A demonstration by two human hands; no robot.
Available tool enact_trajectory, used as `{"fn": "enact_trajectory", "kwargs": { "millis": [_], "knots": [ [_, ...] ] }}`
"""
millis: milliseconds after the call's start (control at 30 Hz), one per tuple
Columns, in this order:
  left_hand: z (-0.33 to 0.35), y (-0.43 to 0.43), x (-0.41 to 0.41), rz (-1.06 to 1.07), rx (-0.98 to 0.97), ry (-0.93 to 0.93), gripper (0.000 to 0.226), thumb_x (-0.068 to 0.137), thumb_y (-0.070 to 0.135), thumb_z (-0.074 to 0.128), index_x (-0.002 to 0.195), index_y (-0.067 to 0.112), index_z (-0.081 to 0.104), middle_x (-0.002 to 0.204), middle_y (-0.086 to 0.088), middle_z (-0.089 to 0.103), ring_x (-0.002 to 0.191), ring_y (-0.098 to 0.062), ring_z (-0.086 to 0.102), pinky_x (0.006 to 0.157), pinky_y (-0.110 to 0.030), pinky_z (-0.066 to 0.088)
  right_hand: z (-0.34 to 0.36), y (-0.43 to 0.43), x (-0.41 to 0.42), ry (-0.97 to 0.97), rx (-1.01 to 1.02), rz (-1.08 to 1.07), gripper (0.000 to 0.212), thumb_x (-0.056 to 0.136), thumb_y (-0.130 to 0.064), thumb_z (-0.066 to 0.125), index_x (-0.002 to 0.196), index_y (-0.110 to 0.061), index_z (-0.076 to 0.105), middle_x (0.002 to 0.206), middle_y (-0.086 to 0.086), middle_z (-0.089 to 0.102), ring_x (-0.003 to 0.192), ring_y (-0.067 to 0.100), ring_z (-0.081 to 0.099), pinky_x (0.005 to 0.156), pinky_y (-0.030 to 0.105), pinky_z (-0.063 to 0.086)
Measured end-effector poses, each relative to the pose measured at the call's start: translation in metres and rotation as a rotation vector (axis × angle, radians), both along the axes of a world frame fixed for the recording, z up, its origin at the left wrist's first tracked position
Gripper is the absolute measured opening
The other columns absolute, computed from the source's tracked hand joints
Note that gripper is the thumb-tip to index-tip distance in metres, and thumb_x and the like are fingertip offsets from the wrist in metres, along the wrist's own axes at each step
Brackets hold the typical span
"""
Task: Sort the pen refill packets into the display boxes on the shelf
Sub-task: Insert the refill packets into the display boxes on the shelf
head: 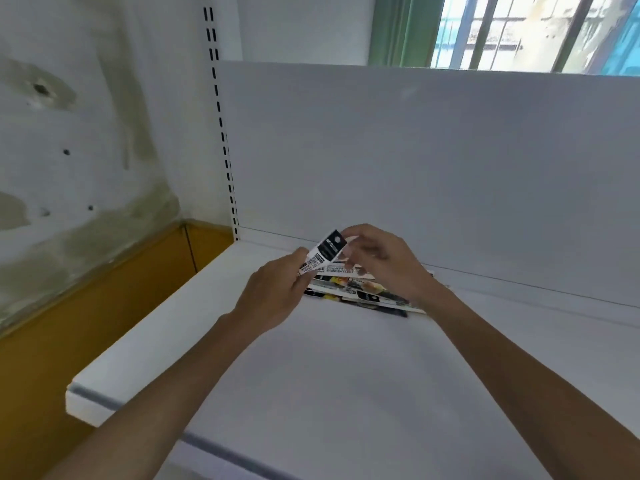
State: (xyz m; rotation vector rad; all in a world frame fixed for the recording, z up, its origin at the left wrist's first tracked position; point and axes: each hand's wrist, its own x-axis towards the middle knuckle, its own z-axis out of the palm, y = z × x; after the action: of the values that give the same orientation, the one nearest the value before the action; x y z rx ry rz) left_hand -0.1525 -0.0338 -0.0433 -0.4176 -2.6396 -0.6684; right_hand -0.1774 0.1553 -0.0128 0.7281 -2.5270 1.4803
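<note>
— What are your hands on?

— One pen refill packet [325, 251], black and white with a barcode at its lower end. It is up off the shelf [311, 382], tilted, its black end higher and toward the right.

— Which hand has it?

— Both. My left hand [273, 294] pinches the barcode end between thumb and fingers. My right hand [384, 263] has its fingers curled and nips the black upper end with its fingertips. The packet spans the small gap between the two hands.

— And the other packets?

— They lie in a loose pile of packets [363, 294] flat on the shelf, just beneath and behind my hands, close to the back panel [415, 150]. My right wrist covers the pile's far right part. The held packet sits above the pile's left end; I cannot tell whether it touches the top one.

— What is around you?

— The slotted upright [225, 143] stands at the shelf's left rear corner. Left of it is a stained wall [86, 133], and a barred window [519, 29] shows above the back panel.
</note>
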Motion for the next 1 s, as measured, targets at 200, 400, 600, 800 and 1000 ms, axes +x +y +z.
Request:
{"fn": "enact_trajectory", "kwargs": {
  "millis": [200,400,600,800,1000],
  "knots": [
    [0.006,-0.025,-0.01,-0.055,0.316,-0.287,0.016,0.095,0.023,0.048,0.103,0.009,0.048,0.077,-0.003,0.053,0.06,-0.013,0.048,0.045,-0.019,0.037,-0.049,0.007,-0.013,0.079,0.677,-0.131,0.029,0.084,-0.02,0.062,0.113,-0.016,0.065,0.113,0.001,0.065,0.103,0.017,0.058,0.084,0.022,0.041],
    [0.011,-0.038,-0.018,-0.009,0.599,-0.351,0.021,0.097,0.02,0.033,0.101,0.015,0.054,0.074,-0.003,0.05,0.06,-0.014,0.04,0.052,-0.028,0.029,-0.043,-0.002,-0.012,0.296,0.514,-0.178,0.015,0.084,-0.011,0.064,0.095,-0.014,0.074,0.089,0.003,0.072,0.084,0.021,0.059,0.07,0.028,0.045],
    [0.018,-0.048,-0.028,0.039,0.788,-0.424,0.019,0.099,0.015,0.033,0.093,0.012,0.05,0.081,-0.003,0.058,0.065,-0.015,0.054,0.056,-0.024,0.045,-0.026,-0.027,-0.004,0.429,0.316,-0.088,0.013,0.074,-0.004,0.07,0.084,-0.012,0.074,0.083,-0.001,0.07,0.079,0.011,0.056,0.069,0.018,0.044],
    [0.011,-0.045,-0.019,-0.209,0.867,-0.868,0.025,0.093,0.026,0.053,0.105,0.006,0.061,0.096,-0.016,0.063,0.084,-0.027,0.062,0.074,-0.037,0.051,-0.023,-0.059,0.0,0.571,0.239,-0.08,0.018,0.07,0.002,0.07,0.077,-0.014,0.073,0.095,0.003,0.068,0.091,0.023,0.059,0.077,0.032,0.049],
    [0.005,-0.05,-0.012,-0.179,0.764,-0.847,0.017,0.093,0.027,0.054,0.095,0.012,0.062,0.083,-0.007,0.063,0.062,-0.012,0.055,0.055,-0.022,0.047,-0.046,-0.042,-0.005,0.351,0.371,-0.204,0.025,0.078,-0.005,0.068,0.102,-0.013,0.069,0.108,0.005,0.062,0.103,0.017,0.053,0.083,0.018,0.036]
  ]
}}
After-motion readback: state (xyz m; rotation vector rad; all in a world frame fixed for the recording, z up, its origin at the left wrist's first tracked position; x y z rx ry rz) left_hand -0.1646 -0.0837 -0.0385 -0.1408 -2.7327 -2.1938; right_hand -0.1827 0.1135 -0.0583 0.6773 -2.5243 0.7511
